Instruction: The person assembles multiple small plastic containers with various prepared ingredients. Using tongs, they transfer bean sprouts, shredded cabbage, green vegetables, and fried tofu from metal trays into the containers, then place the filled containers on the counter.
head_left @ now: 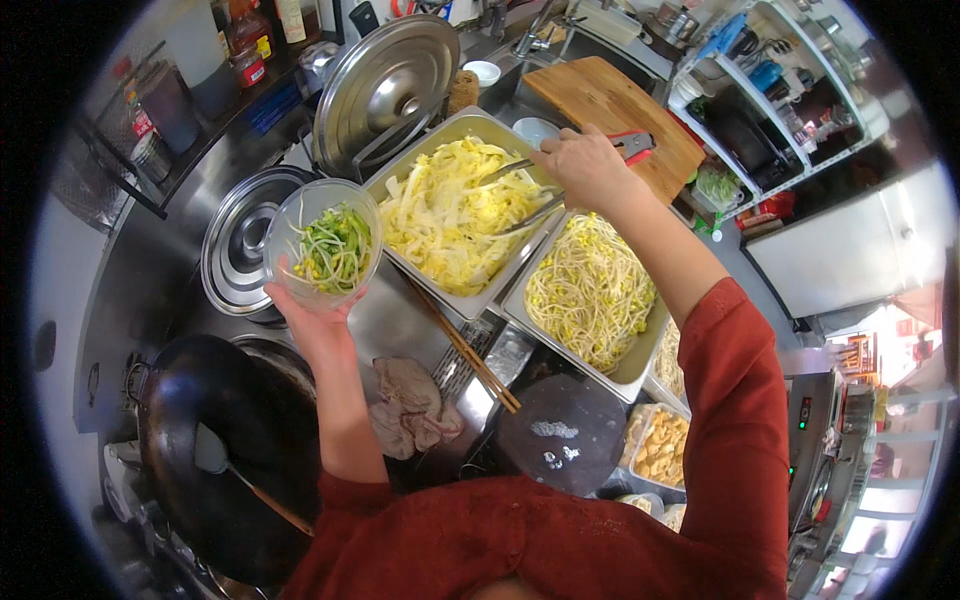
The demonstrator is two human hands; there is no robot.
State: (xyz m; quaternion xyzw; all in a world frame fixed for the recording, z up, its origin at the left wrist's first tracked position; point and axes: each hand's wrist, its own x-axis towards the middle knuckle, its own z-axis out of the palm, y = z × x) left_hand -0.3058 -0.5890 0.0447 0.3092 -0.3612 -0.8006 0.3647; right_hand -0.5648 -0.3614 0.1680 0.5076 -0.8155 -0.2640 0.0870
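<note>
My left hand (312,318) holds up a clear plastic bowl (287,222) from below, fingers around its side. Green leaves and yellow-headed sprouts (335,245) lie inside it. In my right hand (588,168) is a pair of metal tongs (508,171) with a red handle. The tongs' two arms stand apart, their tips in shredded pale yellow cabbage (450,205). That cabbage fills a rectangular steel tray (482,308), just right of the bowl. Beside it, under my right forearm, a second tray holds bean sprouts (588,290).
Chopsticks (470,355) and a crumpled cloth (410,410) lie on the counter. A black wok (230,380) with a spatula (212,452) sits lower left. Steel lids (395,85) stand behind the bowl. A wooden board (610,110) lies by the sink, and fried tofu-like pieces (663,450) fill a container.
</note>
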